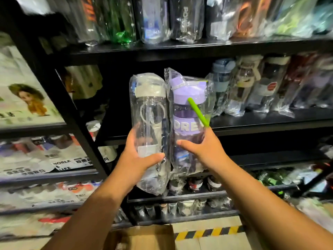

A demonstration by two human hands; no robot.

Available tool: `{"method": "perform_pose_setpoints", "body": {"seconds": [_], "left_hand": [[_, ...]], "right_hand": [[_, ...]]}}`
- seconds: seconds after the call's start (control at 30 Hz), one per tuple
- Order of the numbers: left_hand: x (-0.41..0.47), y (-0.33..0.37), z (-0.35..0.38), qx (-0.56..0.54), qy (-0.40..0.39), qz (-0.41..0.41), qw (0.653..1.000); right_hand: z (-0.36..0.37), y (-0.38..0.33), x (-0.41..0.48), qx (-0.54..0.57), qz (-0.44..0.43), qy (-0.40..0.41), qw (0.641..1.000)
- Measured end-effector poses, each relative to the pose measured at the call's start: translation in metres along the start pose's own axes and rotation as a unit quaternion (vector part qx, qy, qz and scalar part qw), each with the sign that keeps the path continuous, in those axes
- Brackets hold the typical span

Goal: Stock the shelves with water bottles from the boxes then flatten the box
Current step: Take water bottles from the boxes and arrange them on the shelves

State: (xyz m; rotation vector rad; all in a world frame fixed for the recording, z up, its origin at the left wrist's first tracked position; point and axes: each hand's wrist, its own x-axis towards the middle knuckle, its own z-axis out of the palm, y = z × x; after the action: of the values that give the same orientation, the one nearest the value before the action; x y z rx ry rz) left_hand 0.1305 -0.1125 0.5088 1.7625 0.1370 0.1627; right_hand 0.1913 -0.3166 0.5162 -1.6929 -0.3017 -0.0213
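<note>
both arms out fwd; l hand (pixel 138 159) grips clear bottle (pixel 149 112), r hand (pixel 203 148) grips purple bottle (pixel 183 105)

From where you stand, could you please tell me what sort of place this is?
Likely a shop aisle or stockroom: black metal shelves crammed with plastic-wrapped bottles, a cardboard box below them, and the left hand holding a clear bottle, the right hand a purple bottle.

Cardboard box (pixel 142 237) cut off by bottom edge, top-shelf bottles (pixel 155 20) cropped above, left shelf packages (pixel 27 156) blurred
</note>
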Motion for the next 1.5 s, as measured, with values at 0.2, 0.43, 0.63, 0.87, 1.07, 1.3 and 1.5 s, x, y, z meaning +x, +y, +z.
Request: {"method": "perform_pose_setpoints", "body": {"seconds": [0.2,0.43,0.63,0.87,1.07,1.3,1.5], "left_hand": [[0.038,0.007,-0.010,0.001,0.009,-0.020,1.000],[0.081,0.007,-0.029,-0.001,-0.006,-0.023,1.000],[0.102,-0.001,-0.034,-0.010,-0.017,-0.021,1.000],[0.122,-0.011,-0.026,-0.019,-0.010,-0.032,0.999],[0.145,-0.010,-0.012,-0.011,0.015,-0.032,0.999],[0.160,-0.005,0.004,-0.016,0.027,-0.038,0.999],[0.168,-0.001,0.011,-0.007,0.034,-0.029,0.999]], "right_hand": [[-0.003,0.008,0.059,-0.018,0.010,0.078,0.997],[0.005,0.022,0.109,-0.057,-0.022,0.110,0.992],[0.008,0.036,0.138,-0.086,-0.018,0.139,0.986],[0.002,0.059,0.165,-0.097,0.006,0.154,0.983],[0.000,0.082,0.169,-0.128,0.014,0.145,0.981],[0.003,0.096,0.169,-0.231,0.017,0.149,0.961],[0.000,0.101,0.186,-0.212,0.069,0.171,0.960]]}}
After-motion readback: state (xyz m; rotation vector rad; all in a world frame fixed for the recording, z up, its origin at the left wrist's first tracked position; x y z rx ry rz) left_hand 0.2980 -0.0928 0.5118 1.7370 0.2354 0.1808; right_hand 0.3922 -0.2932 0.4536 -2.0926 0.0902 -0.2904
